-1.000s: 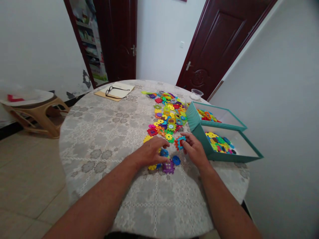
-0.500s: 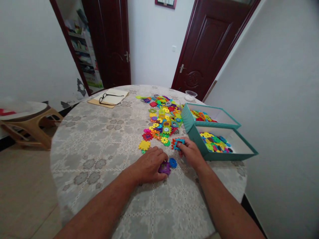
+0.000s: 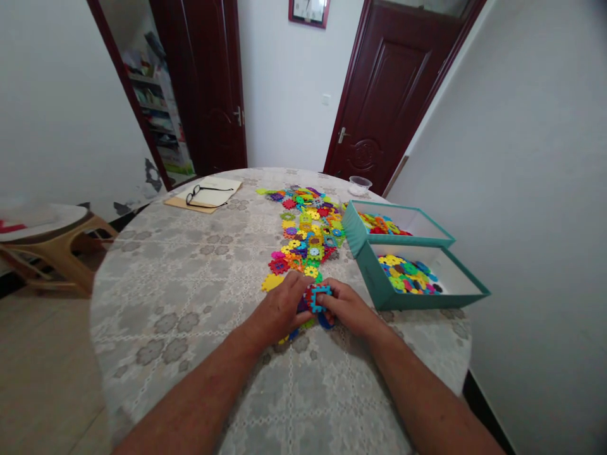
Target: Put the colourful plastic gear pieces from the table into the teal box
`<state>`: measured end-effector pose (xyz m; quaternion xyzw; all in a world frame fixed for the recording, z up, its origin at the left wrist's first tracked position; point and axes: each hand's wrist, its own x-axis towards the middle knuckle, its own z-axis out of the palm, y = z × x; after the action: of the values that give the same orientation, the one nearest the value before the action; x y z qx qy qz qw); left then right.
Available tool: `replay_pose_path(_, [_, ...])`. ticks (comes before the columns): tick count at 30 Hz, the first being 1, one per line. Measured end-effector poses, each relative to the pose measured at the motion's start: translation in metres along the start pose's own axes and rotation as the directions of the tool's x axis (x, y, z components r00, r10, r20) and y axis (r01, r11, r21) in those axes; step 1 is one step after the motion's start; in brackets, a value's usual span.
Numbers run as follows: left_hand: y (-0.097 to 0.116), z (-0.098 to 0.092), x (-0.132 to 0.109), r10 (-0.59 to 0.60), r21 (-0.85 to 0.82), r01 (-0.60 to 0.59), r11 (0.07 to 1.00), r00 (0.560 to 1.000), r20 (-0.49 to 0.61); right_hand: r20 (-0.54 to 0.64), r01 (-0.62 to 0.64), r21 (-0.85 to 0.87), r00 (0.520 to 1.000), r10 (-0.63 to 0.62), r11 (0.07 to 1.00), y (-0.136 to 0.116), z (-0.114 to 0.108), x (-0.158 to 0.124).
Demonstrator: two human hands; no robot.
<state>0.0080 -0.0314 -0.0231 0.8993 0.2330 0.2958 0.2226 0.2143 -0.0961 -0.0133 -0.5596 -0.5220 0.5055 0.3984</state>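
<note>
My right hand [image 3: 349,308] pinches a light-blue square toothed building piece [image 3: 321,289], which has red and orange parts joined behind it. My left hand [image 3: 281,306] is closed on a purple building piece [image 3: 301,306], mostly hidden by the fingers. Both hands meet just above the tablecloth, and the two pieces touch or overlap; whether they are joined I cannot tell. Under the hands a dark-blue round piece [image 3: 325,321] shows, with blue, yellow and green bits at the left. A yellow square piece [image 3: 272,282] lies beyond my left hand.
A long pile of colourful pieces [image 3: 308,221] stretches away from the hands. At the right stands an open teal box [image 3: 403,303] with two compartments of pieces. Glasses [image 3: 205,193] rest on a notebook [image 3: 222,184] at far left; a clear bowl [image 3: 360,183] stands at the back.
My right hand has moved left and nearer with the light-blue piece, up to my left hand. My left hand has lifted the purple piece slightly, showing bits beneath. The view has tilted up a little.
</note>
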Motion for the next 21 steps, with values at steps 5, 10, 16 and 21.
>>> replay_pose_path(5, [0.002, -0.002, 0.001, 0.07, 0.046, -0.07, 0.996, 0.997, -0.007, -0.074, 0.0, 0.023, 0.997, 0.002, 1.0, -0.005, 0.005, 0.002])
replay_pose_path(10, [-0.02, -0.016, 0.001, 0.026, 0.251, 0.036, 0.967, 0.971, -0.239, -0.152, 0.067, -0.128, 0.985, -0.087, 0.989, -0.021, -0.009, -0.005])
replay_pose_path(16, [-0.049, -0.029, 0.0, -0.265, 0.4, 0.432, 0.808, 0.873, -0.409, -0.255, 0.086, -0.548, 0.93, -0.264, 0.832, -0.073, -0.062, -0.006])
replay_pose_path(21, [-0.047, -0.029, -0.001, -0.448, 0.427, 0.561, 0.709, 0.826, -0.342, -0.51, -0.164, -0.719, 0.785, -0.353, 0.675, -0.097, -0.148, 0.048])
